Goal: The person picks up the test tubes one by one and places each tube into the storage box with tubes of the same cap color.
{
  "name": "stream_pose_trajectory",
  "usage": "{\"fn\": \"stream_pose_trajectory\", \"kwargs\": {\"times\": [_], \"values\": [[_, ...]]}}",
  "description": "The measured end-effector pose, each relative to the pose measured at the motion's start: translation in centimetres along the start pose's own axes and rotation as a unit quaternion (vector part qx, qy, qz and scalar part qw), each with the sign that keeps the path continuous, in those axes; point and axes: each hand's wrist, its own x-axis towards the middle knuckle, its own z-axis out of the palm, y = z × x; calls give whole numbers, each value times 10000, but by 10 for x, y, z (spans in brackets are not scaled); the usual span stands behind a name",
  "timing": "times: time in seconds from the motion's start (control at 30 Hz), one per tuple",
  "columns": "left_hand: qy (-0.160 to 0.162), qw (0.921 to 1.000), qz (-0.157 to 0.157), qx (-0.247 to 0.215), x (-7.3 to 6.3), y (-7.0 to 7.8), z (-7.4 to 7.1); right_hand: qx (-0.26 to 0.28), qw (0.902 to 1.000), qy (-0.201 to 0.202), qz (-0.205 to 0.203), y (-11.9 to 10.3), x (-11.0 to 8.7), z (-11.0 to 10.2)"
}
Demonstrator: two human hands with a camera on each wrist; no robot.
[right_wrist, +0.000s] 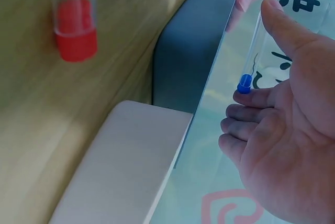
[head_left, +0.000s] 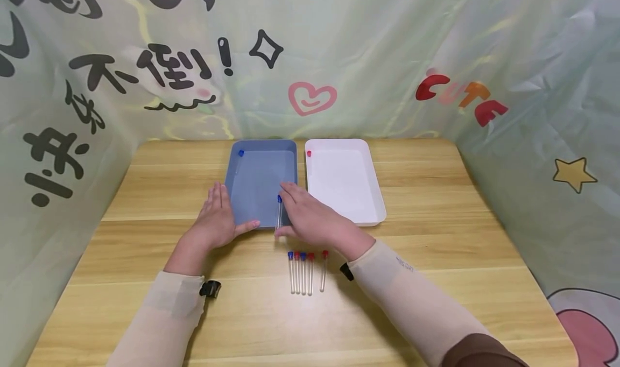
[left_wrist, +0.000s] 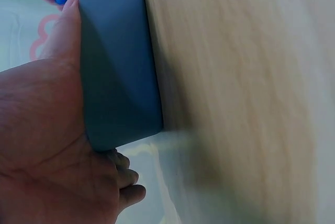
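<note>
My right hand (head_left: 312, 216) pinches a clear test tube with a blue cap (head_left: 279, 213) between thumb and index finger. In the head view the tube overlaps the front right part of a blue tray (head_left: 261, 181). The right wrist view shows the blue cap (right_wrist: 244, 84) at the index fingertip and the thumb at the tube's other end. Straight fingers of my left hand (head_left: 213, 221) lie along the tray's left side, its thumb at the front rim. Another blue-capped tube (head_left: 241, 153) lies in the tray's back left corner.
A white tray (head_left: 344, 178) stands right of the blue one, with a red-capped tube (head_left: 309, 153) at its back left. Several tubes with red and blue caps (head_left: 301, 274) lie side by side in front; one red-capped tube (head_left: 324, 271) lies slightly apart. A printed cloth hangs around the table.
</note>
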Motion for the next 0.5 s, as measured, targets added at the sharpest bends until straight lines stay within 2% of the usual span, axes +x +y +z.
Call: {"fn": "stream_pose_trajectory", "kwargs": {"times": [0.33,0.5], "values": [[-4,9999,-13,-164,1,0,1,-65,9999,54,-66,7,22,-6],[-12,9998,-41,-216,5,-4,5,-33,10000,6,32,9,31,-9]]}}
